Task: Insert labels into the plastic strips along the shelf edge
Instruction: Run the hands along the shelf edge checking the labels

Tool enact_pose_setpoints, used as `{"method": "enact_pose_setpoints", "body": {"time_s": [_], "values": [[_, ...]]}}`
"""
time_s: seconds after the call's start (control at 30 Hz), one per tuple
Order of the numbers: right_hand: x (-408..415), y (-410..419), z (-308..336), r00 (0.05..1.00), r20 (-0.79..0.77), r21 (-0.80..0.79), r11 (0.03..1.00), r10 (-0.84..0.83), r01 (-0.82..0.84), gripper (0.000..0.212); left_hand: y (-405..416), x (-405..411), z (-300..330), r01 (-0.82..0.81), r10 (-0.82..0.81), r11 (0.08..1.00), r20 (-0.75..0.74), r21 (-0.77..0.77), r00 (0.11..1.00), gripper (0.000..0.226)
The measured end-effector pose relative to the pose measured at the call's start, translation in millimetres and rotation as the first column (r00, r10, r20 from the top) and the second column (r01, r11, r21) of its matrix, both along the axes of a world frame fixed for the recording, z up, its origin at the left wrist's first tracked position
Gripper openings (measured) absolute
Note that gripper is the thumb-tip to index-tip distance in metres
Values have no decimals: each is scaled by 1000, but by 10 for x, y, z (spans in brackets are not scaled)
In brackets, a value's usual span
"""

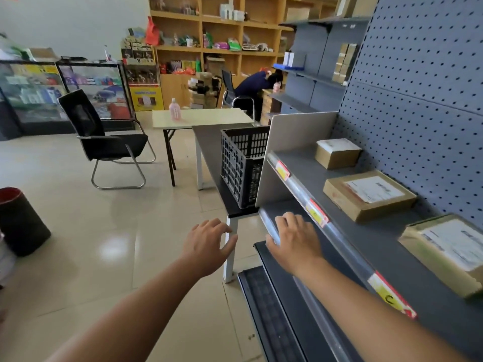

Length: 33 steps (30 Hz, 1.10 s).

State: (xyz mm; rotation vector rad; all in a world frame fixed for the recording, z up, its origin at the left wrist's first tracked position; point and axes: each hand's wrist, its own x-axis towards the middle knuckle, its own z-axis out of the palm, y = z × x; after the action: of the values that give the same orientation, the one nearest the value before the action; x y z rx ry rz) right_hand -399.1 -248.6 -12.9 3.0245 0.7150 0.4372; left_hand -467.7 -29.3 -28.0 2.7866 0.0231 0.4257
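Grey shelf (339,184) running from about 12 o'clock down to 5 o'clock, with a clear plastic strip (339,237) along its front edge. Three labels already sitting in that strip: far label (282,170) up at 12 o'clock, middle label (317,212) just past the right hand, near label (390,296) down at 4 o'clock, all yellow with red trim. Right hand (294,240) flat on the end of the lower shelf edge (270,227) one level down, fingers spread and curled over the rim, holding nothing as far as can be seen. Left hand (209,242) at about 9 o'clock from the right one, hanging in the air over the floor, fingers wide and empty, touching nothing. Three cardboard boxes on the shelf top behind the strip: small box (337,154) at the far end, flat box (368,195) in the middle, big box (449,253) nearest at 3 o'clock. Black crate (240,165) on a dark desk (209,145) just beyond the shelf end at 11 o'clock. Black chair (104,139) and a pink bottle (175,109) on a pale desk (203,117) further off.
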Motion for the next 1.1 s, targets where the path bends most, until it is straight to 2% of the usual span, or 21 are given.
{"method": "enact_pose_setpoints", "body": {"time_s": [0.23, 0.37, 0.5, 0.63, 0.8, 0.93, 1.03, 1.1], "values": [[858, 550, 47, 996, 38, -1, 996, -85, 85, 29, 517, 1183, 13, 130, -130, 991, -20, -9, 991, 37], [1304, 672, 2, 992, 33, 28, 992, -123, 122, 29, 605, 1802, 6, 215, -215, 977, -49, 9, 975, 49], [1774, 716, -29, 978, 63, 48, 979, -199, 196, 35, 573, 2464, -25, 303, -301, 952, -40, 44, 953, 45], [2169, 679, -78, 959, 58, 62, 960, -276, 272, 30, 446, 3054, -16, 399, -397, 913, -43, 82, 917, 44], [2423, 797, -34, 927, 72, 105, 927, -368, 360, 32, 314, 3709, 44, 548, -553, 830, 19, 103, 833, 34], [2491, 896, -22, 888, 107, 133, 892, -447, 432, 30, 182, 4144, -17, 677, -679, 733, 123, 62, 724, 30], [2497, 1027, -56, 825, 89, 111, 828, -559, 549, 31, 151, 4332, -100, 757, -743, 653, 187, -8, 643, 26], [2469, 1142, -115, 760, 86, 123, 764, -644, 633, 36, 186, 4411, -150, 804, -792, 594, 177, 6, 584, 30]]}}
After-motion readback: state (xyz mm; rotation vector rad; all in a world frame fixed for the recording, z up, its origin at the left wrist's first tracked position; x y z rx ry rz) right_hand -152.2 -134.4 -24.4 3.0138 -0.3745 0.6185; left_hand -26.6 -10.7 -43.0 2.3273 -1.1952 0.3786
